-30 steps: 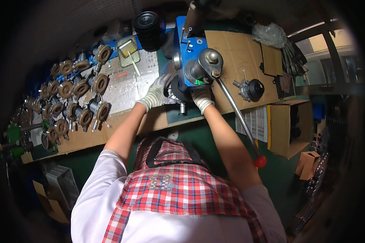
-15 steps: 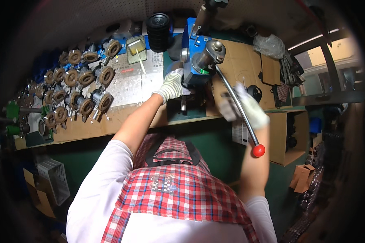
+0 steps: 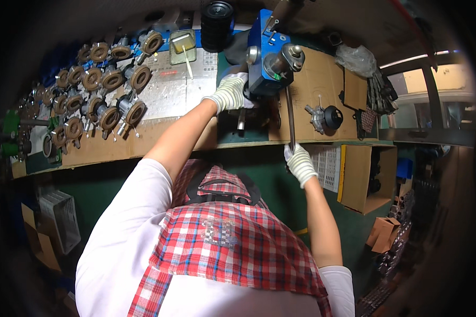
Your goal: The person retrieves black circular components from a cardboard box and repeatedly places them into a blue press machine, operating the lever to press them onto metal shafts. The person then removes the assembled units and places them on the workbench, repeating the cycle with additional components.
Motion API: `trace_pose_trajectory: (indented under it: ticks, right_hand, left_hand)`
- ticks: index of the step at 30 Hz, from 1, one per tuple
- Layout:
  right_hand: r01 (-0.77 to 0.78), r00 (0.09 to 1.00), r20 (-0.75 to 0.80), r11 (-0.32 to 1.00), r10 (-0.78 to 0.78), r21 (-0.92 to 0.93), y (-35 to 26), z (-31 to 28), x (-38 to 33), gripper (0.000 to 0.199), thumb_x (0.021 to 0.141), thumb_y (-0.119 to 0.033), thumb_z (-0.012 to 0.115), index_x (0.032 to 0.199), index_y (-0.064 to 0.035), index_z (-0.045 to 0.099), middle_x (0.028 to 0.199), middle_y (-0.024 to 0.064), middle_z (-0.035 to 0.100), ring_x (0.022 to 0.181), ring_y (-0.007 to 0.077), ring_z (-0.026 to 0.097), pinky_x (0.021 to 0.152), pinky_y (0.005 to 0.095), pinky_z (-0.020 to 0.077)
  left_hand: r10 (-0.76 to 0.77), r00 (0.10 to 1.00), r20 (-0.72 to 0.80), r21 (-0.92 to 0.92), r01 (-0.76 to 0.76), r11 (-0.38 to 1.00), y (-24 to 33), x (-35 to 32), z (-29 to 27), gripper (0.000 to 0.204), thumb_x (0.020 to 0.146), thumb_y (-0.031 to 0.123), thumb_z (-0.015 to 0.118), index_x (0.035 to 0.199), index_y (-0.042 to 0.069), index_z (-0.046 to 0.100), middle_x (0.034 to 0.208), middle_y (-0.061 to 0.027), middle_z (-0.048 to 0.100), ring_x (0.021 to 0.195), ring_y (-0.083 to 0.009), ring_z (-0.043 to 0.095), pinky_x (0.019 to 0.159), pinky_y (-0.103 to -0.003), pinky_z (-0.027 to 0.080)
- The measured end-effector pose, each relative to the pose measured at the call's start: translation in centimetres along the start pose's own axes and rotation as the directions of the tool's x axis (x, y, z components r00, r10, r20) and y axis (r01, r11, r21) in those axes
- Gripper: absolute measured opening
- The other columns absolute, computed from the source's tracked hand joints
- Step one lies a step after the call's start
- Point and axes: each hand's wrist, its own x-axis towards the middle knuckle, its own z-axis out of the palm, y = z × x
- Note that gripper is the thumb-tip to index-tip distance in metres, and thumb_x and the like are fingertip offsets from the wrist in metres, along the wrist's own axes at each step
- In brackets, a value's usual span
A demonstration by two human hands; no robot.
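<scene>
So the person's at a blue lever press (image 3: 267, 58) bolted near the back edge of the worktop (image 3: 143, 142), both hands in striped knit gloves. The left hand (image 3: 228, 94) is tucked right in under the press head, fingers wrapped round the small metal part (image 3: 241, 117) sitting there, presumably to keep it square under the ram; the glove hides most of that part, so I can't say for sure how it's seated. The right hand (image 3: 300, 164) hangs just off the front edge of the worktop with its fingers closed tight round the bottom end of the long handle (image 3: 290, 119), which points almost straight down from the pivot, the far end being where you get the most leverage. Over by the left end of the worktop there's a whole spread of round brown-faced valve bodies (image 3: 98, 98) laid out in rows, all within easy reach of the left arm. One loose black-capped piece (image 3: 325, 117) sits on cardboard to the right of the press.
</scene>
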Motion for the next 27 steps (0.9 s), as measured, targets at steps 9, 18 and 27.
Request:
trace_pose_trajectory:
  ticks: [9,18,27]
  right_hand:
    - [0.03,0.945,-0.317,0.984,-0.085,-0.173,-1.9,1.9,-0.6,0.027,0.099,-0.031,0.056,0.109,-0.0091,0.069,0.087,0.0234,0.071,0.082,0.0462,0.067,0.073,0.0528,0.055]
    - [0.076,0.888,-0.438,0.984,-0.139,-0.158,-1.1,5.9,4.5,0.03,0.098,-0.031,0.058,0.114,-0.0077,0.067,0.072,0.0267,0.067,0.068,0.0464,0.066,0.063,0.0539,0.0531]
    - [0.151,0.834,-0.535,0.988,-0.134,-0.012,0.1,9.9,10.4,0.032,0.091,-0.026,0.061,0.12,-0.0138,0.063,0.086,0.0233,0.071,0.079,0.0474,0.067,0.073,0.0565,0.053]
  left_hand:
    - [-0.023,0.999,0.034,-0.006,0.023,1.0,0.2,-0.7,-0.4,0.082,0.061,0.047,0.091,0.121,-0.001,0.061,0.122,-0.0244,0.063,0.114,-0.0432,0.059,0.1,-0.047,0.048]
    - [-0.132,0.984,-0.115,-0.193,0.109,0.975,-0.7,-3.3,0.1,0.112,0.066,0.052,0.09,0.152,0.005,0.037,0.149,-0.0241,0.047,0.138,-0.0446,0.045,0.116,-0.047,0.037]
    - [-0.586,0.809,-0.049,-0.619,0.436,0.654,-4.0,-7.6,4.6,0.08,0.102,0.054,0.055,0.154,-0.002,0.032,0.131,-0.0146,0.057,0.111,-0.0192,0.059,0.099,-0.033,0.05]
